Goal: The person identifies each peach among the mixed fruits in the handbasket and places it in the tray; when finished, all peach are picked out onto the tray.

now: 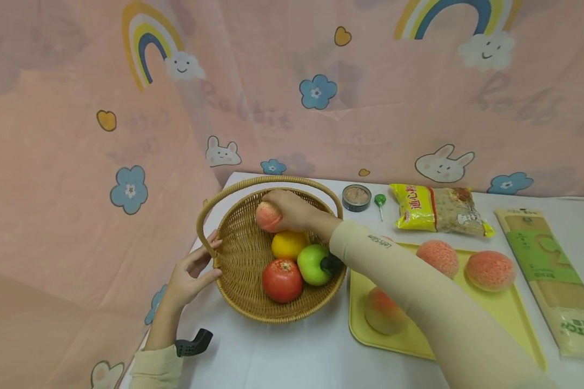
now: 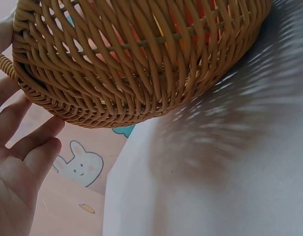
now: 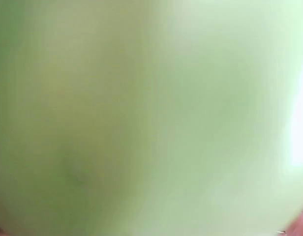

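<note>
In the head view, my right hand (image 1: 294, 210) holds a pink peach (image 1: 267, 216) inside the far part of a round wicker basket (image 1: 236, 275). Just below that hand lies an orange (image 1: 286, 246), with a red round fruit (image 1: 282, 281) and a green apple (image 1: 313, 266) nearer the front. Pale green blur fills the right wrist view. At the basket's left side my left hand (image 1: 187, 278) grips the rim by the foot of the handle. The left wrist view shows its fingers (image 2: 41, 140) against the outer weave.
Right of the basket, a yellow tray (image 1: 498, 310) bears several peaches (image 1: 490, 270), partly covered by my right sleeve. Behind it are a round tin (image 1: 356, 198), a green lollipop (image 1: 380, 200) and a yellow food bag (image 1: 440, 210). A long flat pack (image 1: 550, 265) lies far right.
</note>
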The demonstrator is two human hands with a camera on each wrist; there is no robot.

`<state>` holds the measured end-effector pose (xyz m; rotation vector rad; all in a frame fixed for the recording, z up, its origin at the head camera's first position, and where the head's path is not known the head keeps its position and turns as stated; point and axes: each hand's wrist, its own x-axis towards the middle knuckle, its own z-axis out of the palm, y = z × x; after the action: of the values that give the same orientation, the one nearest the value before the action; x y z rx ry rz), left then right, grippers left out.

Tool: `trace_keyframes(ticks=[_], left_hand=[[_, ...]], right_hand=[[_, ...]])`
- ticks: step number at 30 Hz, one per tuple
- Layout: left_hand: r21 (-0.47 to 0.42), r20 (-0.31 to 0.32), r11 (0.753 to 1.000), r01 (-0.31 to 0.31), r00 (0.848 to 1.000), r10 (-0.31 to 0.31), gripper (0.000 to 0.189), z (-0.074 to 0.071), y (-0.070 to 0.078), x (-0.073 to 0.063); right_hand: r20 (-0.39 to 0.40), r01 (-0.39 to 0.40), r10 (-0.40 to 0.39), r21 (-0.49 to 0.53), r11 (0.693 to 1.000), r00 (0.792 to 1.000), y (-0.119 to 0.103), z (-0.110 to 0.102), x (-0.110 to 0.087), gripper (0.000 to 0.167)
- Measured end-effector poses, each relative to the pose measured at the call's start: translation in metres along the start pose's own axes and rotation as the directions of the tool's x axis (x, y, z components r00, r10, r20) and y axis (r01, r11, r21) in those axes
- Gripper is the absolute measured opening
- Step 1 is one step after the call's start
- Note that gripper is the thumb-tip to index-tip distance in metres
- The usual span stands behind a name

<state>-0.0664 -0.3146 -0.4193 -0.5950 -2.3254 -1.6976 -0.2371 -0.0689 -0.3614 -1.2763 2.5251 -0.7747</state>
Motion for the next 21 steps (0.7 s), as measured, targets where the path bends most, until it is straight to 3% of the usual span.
trace_keyframes(ticks=[9,21], left_hand=[[0.011,-0.009,1.000,0.012,1.000,-0.012,0.051,0.001,0.002,0.000],[0.017,-0.017,1.000,-0.025,1.000,0.025,0.052,0.002,0.000,0.000]], right_hand=[[-0.027,0.043,-0.041,0.102,0.994,0.999,-0.020,-0.010,-0.010,0.066],[-0.022,0.128,-0.126,0.259,0.957,0.992,-0.052,-0.030,-0.054,0.065]])
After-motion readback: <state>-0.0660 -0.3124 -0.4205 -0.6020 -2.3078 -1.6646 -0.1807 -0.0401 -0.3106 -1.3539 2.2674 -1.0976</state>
